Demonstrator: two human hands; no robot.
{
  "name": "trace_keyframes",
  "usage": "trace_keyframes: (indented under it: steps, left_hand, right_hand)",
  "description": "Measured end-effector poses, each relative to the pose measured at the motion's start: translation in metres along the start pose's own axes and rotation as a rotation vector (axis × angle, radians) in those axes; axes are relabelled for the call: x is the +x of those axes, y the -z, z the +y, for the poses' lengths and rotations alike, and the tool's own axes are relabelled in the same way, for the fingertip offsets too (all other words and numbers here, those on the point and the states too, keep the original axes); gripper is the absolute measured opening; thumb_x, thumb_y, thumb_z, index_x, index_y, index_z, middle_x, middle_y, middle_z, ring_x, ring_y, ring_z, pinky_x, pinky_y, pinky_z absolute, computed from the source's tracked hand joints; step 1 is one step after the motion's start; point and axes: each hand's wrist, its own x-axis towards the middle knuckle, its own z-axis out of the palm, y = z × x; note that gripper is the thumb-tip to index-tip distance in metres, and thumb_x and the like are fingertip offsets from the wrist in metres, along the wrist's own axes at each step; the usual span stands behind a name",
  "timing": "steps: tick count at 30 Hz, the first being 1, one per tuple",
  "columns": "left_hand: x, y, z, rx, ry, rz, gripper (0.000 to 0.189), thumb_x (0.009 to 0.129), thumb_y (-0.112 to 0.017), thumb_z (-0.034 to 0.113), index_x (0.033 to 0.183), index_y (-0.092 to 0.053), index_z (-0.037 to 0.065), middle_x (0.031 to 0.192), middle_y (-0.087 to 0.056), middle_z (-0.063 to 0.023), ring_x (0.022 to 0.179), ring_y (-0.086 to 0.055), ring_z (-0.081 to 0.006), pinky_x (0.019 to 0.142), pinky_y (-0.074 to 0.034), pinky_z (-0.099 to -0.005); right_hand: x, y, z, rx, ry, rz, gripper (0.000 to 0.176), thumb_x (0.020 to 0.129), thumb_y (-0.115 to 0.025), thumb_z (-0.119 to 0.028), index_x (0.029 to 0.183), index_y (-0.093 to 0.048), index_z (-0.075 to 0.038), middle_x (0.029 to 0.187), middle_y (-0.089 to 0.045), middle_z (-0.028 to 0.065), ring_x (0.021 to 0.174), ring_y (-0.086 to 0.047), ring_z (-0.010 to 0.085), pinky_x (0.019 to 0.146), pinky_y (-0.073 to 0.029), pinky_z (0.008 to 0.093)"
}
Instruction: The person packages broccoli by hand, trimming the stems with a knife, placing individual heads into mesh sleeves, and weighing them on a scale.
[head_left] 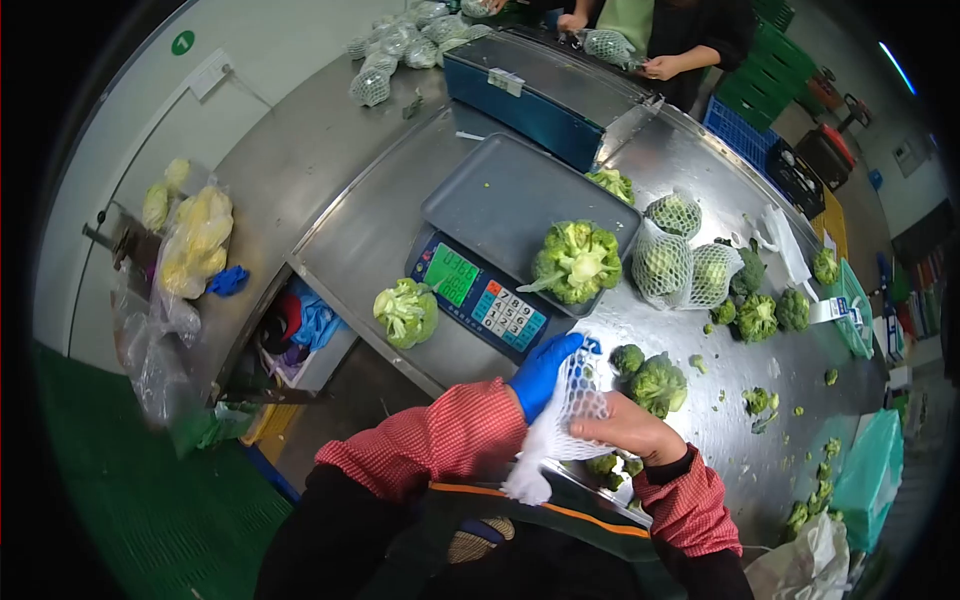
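Note:
My left hand (543,377), in a blue glove, is closed on the upper part of a white foam net sleeve (582,392), its fingertips partly hidden by the mesh. Bare, my right hand (630,428) grips the same sleeve lower down, thumb on top. The sleeve's bunched tail hangs toward my apron. Just beyond my hands is a digital scale (487,298) with a lit green display. A broccoli head (578,262) rests on the grey scale pan (500,205), stem toward the keypad. Left of the keypad lies another broccoli head (407,313). Loose broccoli (658,386) sits beside my right hand.
Netted broccoli (664,262) and loose heads (757,318) lie right of the scale on the steel table (690,480). A blue-sided box (520,105) stands behind it. Another person's hands (662,67) hold a netted piece across the table. Plastic bags (195,240) hang at left.

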Motion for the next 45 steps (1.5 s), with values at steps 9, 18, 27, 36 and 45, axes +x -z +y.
trace_keyframes:
  steps: [9, 18, 27, 36, 45]
  left_hand:
    - [0.007, 0.034, 0.118, 1.332, -0.364, 0.14, 0.043, 0.086, -0.063, 0.035, 0.116, -0.055, 0.005, 0.098, -0.062, -0.014, 0.092, -0.059, -0.0142, 0.082, -0.046, -0.0314]
    - [0.085, 0.021, 0.128, 0.271, 0.001, -0.081, 0.072, 0.092, -0.022, 0.062, 0.139, -0.034, 0.009, 0.137, -0.042, -0.0145, 0.121, -0.046, -0.0265, 0.102, -0.038, -0.0391]
    - [0.031, -0.022, 0.053, -0.112, 0.216, -0.09, 0.049, 0.091, -0.045, 0.039, 0.125, -0.05, 0.003, 0.119, -0.058, -0.0147, 0.108, -0.056, -0.0289, 0.1, -0.041, -0.0418]
    - [0.098, -0.076, -0.004, 0.984, -0.695, -0.357, 0.074, 0.082, -0.068, 0.018, 0.139, -0.024, 0.003, 0.139, -0.032, -0.0115, 0.121, -0.041, -0.0234, 0.101, -0.036, -0.0335]
    - [0.253, -0.155, 0.055, 0.797, -0.675, -0.077, 0.065, 0.076, -0.073, 0.033, 0.127, -0.043, 0.007, 0.11, -0.059, -0.0162, 0.098, -0.059, -0.0268, 0.086, -0.047, -0.0373]
  right_hand:
    - [0.039, 0.089, -0.017, 0.368, 0.437, 0.749, 0.019, 0.082, -0.056, -0.012, 0.094, -0.06, 0.002, 0.075, -0.06, 0.0032, 0.056, -0.053, 0.013, 0.053, -0.044, 0.0264]
    - [0.089, 0.123, -0.041, 0.168, 0.2, 0.851, 0.051, 0.093, -0.035, -0.041, 0.091, -0.059, 0.003, 0.073, -0.059, 0.0064, 0.058, -0.049, 0.0132, 0.05, -0.04, 0.0285]
    - [0.025, 0.04, 0.061, 0.438, 0.463, 0.556, 0.041, 0.099, -0.034, -0.027, 0.127, -0.046, 0.001, 0.118, -0.058, 0.0117, 0.104, -0.058, 0.0175, 0.09, -0.048, 0.0303]
    - [-0.025, 0.079, 0.054, 1.012, 0.331, 0.601, 0.055, 0.096, -0.026, -0.053, 0.121, -0.05, -0.011, 0.075, -0.063, 0.003, 0.045, -0.053, 0.0073, 0.027, -0.033, 0.0185]
    - [-0.069, 0.135, 0.095, 0.176, 0.303, 1.063, 0.053, 0.092, -0.041, -0.05, 0.112, -0.054, -0.003, 0.074, -0.062, 0.008, 0.058, -0.057, 0.0148, 0.054, -0.045, 0.0261]
